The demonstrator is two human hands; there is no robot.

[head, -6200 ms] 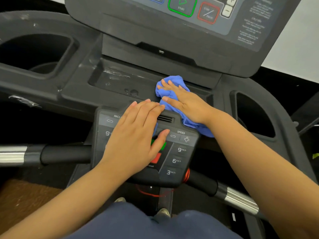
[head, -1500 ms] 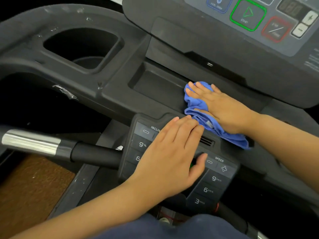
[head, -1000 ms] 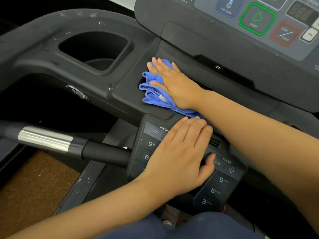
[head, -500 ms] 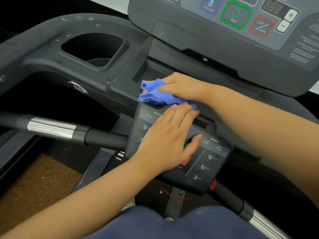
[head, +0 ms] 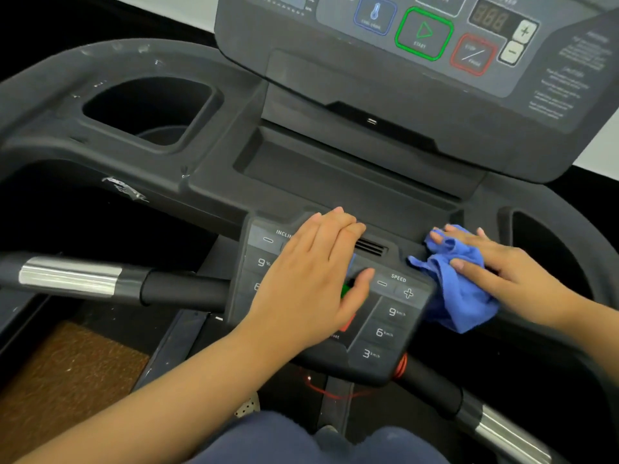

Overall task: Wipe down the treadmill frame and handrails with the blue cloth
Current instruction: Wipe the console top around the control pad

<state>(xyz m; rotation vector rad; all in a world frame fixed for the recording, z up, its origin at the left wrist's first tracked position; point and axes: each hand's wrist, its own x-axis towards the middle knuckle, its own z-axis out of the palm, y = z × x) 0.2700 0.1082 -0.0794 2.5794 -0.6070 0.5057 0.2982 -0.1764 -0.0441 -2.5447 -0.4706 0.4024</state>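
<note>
Cloth: the blue cloth (head: pixel 457 286) lies bunched on the treadmill frame (head: pixel 475 202), just right of the keypad (head: pixel 388 316). The right hand (head: pixel 502 267) presses it, fingers straight and spread. The left hand (head: pixel 313 286) rests flat on the keypad, fingers together.

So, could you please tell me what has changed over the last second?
The right hand has swept the blue cloth from the left end of the recessed tray, over its front edge, to the frame just right of the keypad, and presses it flat there. Nothing was let go. The left hand stays flat on the keypad.
</note>
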